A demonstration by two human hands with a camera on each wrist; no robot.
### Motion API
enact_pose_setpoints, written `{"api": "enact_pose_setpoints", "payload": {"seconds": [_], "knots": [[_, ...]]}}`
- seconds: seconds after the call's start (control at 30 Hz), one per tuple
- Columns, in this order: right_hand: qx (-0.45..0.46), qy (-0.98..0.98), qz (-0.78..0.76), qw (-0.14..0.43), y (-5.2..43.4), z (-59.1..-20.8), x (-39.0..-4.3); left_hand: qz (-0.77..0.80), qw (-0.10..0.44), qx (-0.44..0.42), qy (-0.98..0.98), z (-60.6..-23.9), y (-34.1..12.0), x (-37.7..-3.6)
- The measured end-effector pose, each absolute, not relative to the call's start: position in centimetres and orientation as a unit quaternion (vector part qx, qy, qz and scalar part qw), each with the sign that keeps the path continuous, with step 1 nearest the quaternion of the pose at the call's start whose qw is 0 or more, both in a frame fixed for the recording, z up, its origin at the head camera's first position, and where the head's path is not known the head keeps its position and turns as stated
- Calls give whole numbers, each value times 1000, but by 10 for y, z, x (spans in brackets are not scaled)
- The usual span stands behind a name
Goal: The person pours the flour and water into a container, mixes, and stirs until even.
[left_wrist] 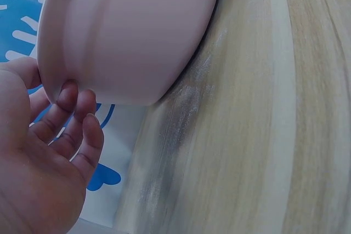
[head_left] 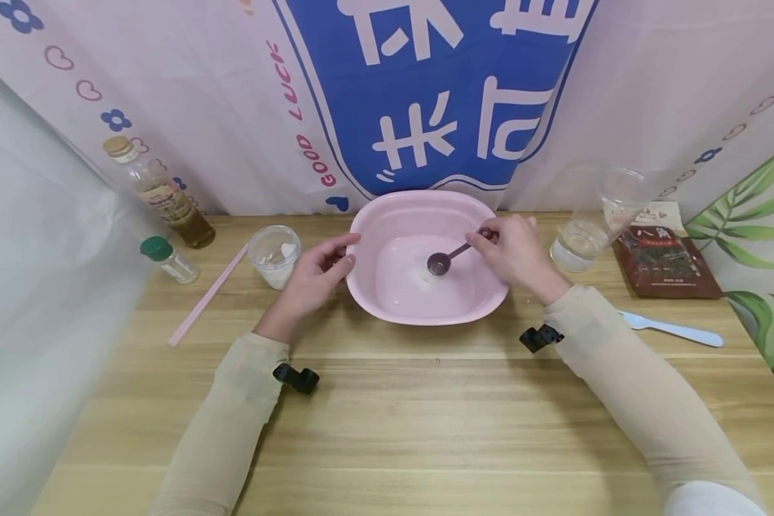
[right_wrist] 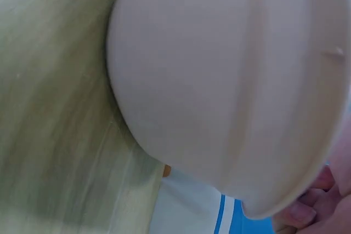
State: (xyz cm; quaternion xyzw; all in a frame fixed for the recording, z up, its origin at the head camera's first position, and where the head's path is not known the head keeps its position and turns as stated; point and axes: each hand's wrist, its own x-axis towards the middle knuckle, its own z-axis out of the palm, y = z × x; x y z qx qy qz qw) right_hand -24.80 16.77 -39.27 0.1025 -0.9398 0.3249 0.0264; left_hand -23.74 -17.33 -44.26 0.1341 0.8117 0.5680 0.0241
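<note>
Two hands at a pink basin (head_left: 387, 208): right hand (head_left: 516, 254) pinches a spoon (head_left: 448, 256); left hand (head_left: 316, 276), fingers relaxed, touches the rim.

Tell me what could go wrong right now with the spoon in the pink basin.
1. The left hand only touches the pink basin at its rim, so hard stirring might slide it across the table.
2. The right hand works close to the plastic cup of water; a wide elbow move could tip it.
3. The spoon may flick white powder out.

Pink basin (head_left: 426, 208), dark purple spoon (head_left: 443, 260), blue-and-pink flowered backdrop (head_left: 187, 93)
</note>
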Motion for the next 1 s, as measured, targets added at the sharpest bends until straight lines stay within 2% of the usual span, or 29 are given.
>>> {"api": "enact_pose_setpoints", "payload": {"seconds": [0.4, 0.8, 1.0], "knots": [[136, -936, 324, 4, 157, -398, -248, 565, 28, 132, 814, -445, -174, -238], [103, -941, 323, 13, 164, -397, -248, 561, 31, 128, 817, -444, -175, -238], [140, -932, 334, 1, 158, -396, -247, 562, 32, 130, 816, -443, -174, -239]]}}
